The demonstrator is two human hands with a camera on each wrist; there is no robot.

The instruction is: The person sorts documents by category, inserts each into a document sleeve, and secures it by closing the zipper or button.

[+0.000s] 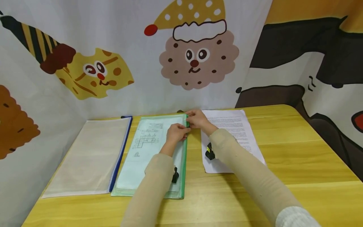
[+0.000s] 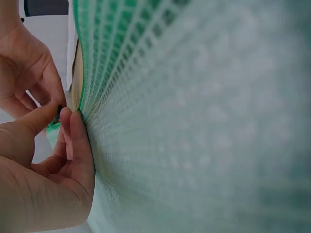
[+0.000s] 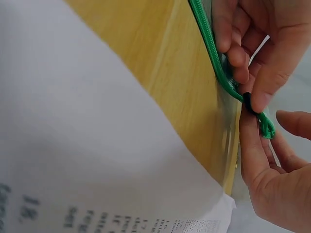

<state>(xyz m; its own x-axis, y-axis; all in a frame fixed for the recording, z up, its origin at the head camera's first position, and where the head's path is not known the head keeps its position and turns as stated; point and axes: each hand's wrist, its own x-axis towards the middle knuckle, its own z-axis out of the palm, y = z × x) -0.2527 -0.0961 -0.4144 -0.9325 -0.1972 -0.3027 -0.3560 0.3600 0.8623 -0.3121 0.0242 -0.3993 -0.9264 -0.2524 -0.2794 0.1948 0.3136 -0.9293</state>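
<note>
A clear green-edged zip file bag [image 1: 153, 183] lies on the table, a sheet with a printed drawing [image 1: 147, 138] showing through it. At its far right corner my left hand [image 1: 177, 134] pinches the small black zip slider [image 3: 249, 103] between thumb and finger. My right hand [image 1: 197, 119] is just beyond, its fingers curled about the green zip end [image 3: 267, 130], index fingertip at the slider. The green zip [image 3: 209, 46] runs along the bag's right edge. In the left wrist view the mesh bag surface [image 2: 194, 121] fills most of the picture, beside both hands.
Left of the green bag lies a similar file bag [image 1: 88, 157] with a blue zip edge. To the right, printed paper [image 1: 227, 119] lies partly under my right forearm. The wooden table [image 1: 297, 151] meets a cartoon-printed curtain [image 1: 136, 78] at the back.
</note>
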